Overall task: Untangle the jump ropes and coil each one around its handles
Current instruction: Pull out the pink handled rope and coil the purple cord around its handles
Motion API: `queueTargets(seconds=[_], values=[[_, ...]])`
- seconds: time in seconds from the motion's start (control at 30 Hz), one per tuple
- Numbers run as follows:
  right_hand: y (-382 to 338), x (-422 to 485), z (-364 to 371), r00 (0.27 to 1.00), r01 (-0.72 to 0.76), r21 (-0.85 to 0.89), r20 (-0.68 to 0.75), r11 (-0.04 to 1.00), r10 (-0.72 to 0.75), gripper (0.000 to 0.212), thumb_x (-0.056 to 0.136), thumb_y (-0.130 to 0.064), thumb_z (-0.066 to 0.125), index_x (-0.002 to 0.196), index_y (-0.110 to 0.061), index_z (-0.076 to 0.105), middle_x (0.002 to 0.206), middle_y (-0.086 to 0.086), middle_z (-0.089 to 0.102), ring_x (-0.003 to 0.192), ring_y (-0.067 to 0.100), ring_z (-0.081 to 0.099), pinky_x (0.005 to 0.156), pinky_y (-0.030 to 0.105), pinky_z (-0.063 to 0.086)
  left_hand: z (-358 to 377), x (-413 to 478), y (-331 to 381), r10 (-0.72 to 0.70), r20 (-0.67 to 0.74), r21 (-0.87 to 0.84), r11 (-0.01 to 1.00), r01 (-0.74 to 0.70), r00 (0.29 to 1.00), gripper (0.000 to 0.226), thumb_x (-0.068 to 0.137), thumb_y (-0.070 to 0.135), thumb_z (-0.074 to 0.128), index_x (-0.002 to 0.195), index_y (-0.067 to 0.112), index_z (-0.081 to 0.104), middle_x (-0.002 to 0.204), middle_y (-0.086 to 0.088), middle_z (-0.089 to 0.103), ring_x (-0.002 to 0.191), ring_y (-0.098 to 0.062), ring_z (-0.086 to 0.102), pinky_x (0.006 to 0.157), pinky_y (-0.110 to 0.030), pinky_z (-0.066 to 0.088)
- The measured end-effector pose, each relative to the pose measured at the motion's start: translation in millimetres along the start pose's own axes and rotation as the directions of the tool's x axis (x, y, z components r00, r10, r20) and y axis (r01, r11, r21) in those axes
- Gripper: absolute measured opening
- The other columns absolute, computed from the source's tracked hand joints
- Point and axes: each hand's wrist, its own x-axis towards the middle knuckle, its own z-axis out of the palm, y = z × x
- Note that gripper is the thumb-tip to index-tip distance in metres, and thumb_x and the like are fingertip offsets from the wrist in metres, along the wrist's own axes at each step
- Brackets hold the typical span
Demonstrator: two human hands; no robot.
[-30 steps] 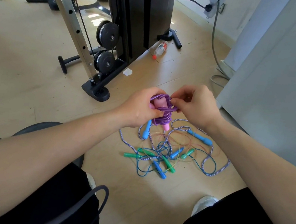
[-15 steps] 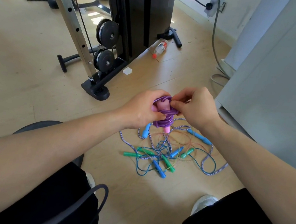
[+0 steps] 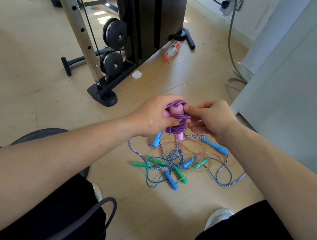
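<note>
Forearms come in from both sides of our view and meet over the floor (image 3: pixel 142 208), between our knees.

Our left hand (image 3: pixel 152 117) is wrapped around the pink handles (image 3: pixel 175 111), thumb across the front. The handles stand close to upright, top end up and a little away from us, lower tip poking out below the fist. The purple rope (image 3: pixel 178 127) is wound around them in crosswise turns, with one loop riding over the top.

Our right hand (image 3: pixel 212 119) lies directly to the right of the bundle and touches it. Its fingers are curled and its thumb and forefinger pinch the purple rope beside the upper end. We judge that the finishing tuck falls to this hand, since the loose part lies on its side, and that the pull should run across the handles' long axis.

Below and beyond, the tangle (image 3: pixel 176 162) of other ropes lies on the floor, uncoiled, with a striped rope (image 3: pixel 232 180) looping round it.

Farther off stand the weight machine (image 3: pixel 147 17) and a fallen bottle (image 3: pixel 172 50).
</note>
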Motion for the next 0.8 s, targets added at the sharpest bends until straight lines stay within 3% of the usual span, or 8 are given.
queueTargets(seconds=[0.07,0.13,0.2,0.27,0.47,0.6,0.7,0.8], values=[[-2,-1,3,0.999,0.039,-0.097,0.017,0.994,-0.038,0.029,0.088,-0.028,0.074,0.076,-0.003,0.065,0.059,0.007,0.07,0.06,0.025,0.072,0.055,0.031,0.059,-2,1,1,-0.007,-0.022,0.013,1.0,0.008,1.0,0.042,0.081,0.0,0.07,0.118,0.019,0.066,0.104,0.003,0.071,0.097,-0.012,0.065,0.084,-0.021,0.051],[-4,-2,5,0.996,0.09,-0.18,0.003,0.98,-0.091,0.029,0.091,-0.024,0.068,0.072,-0.003,0.067,0.061,0.009,0.071,0.064,0.029,0.074,0.061,0.035,0.061,-1,2,1,-0.026,-0.026,0.016,1.0,0.026,0.999,0.04,0.08,0.001,0.069,0.115,0.019,0.066,0.1,0.002,0.071,0.096,-0.016,0.066,0.087,-0.031,0.054],[-5,-2,6,0.996,0.087,-0.199,0.006,0.976,-0.088,0.026,0.091,-0.018,0.065,0.071,-0.001,0.068,0.064,0.013,0.072,0.065,0.03,0.074,0.063,0.037,0.062,0,2,0,-0.031,-0.026,0.039,0.999,0.032,0.999,0.037,0.08,0.002,0.067,0.113,0.017,0.065,0.097,0.001,0.071,0.093,-0.02,0.067,0.087,-0.04,0.054],[-5,-2,5,0.999,0.053,-0.16,0.019,0.986,-0.051,0.024,0.091,-0.013,0.065,0.071,0.0,0.068,0.064,0.015,0.072,0.062,0.028,0.073,0.062,0.035,0.062,1,2,2,-0.025,-0.013,0.053,0.998,0.025,1.0,0.035,0.079,0.003,0.067,0.111,0.016,0.064,0.094,-0.001,0.073,0.091,-0.019,0.068,0.085,-0.039,0.054],[1,2,5,0.998,0.025,-0.04,-0.055,0.999,-0.027,0.013,0.087,-0.008,0.072,0.077,-0.002,0.068,0.065,0.015,0.07,0.062,0.027,0.07,0.062,0.034,0.062,5,1,6,0.083,0.011,0.124,0.989,-0.083,0.997,0.037,0.078,0.005,0.071,0.113,0.012,0.064,0.097,-0.003,0.07,0.093,-0.022,0.06,0.08,-0.02,0.044],[6,3,8,0.985,0.139,-0.033,-0.097,0.99,-0.142,0.012,0.089,-0.005,0.069,0.078,-0.003,0.069,0.069,0.017,0.071,0.061,0.028,0.072,0.061,0.035,0.062,2,3,3,0.049,0.032,0.061,0.997,-0.051,0.998,0.049,0.078,-0.004,0.071,0.123,0.016,0.065,0.104,0.005,0.07,0.095,-0.002,0.06,0.078,-0.004,0.04],[7,6,5,0.977,0.214,-0.142,0.006,0.967,-0.215,0.015,0.093,-0.005,0.061,0.08,-0.007,0.069,0.072,0.014,0.074,0.068,0.029,0.074,0.068,0.04,0.062,-5,3,0,0.047,0.022,0.088,0.995,-0.049,0.999,0.047,0.079,0.0,0.073,0.121,0.02,0.067,0.102,0.008,0.07,0.096,-0.005,0.06,0.079,-0.006,0.041],[6,10,-2,0.929,0.339,-0.506,0.05,0.793,-0.366,0.012,0.091,-0.015,0.059,0.088,-0.016,0.071,0.077,-0.007,0.07,0.076,0.015,0.068,0.07,0.026,0.054,-10,3,-2,0.082,0.068,0.18,0.979,-0.093,0.994,0.045,0.078,0.001,0.075,0.119,0.019,0.068,0.099,0.008,0.068,0.097,-0.006,0.056,0.076,-0.007,0.038]])
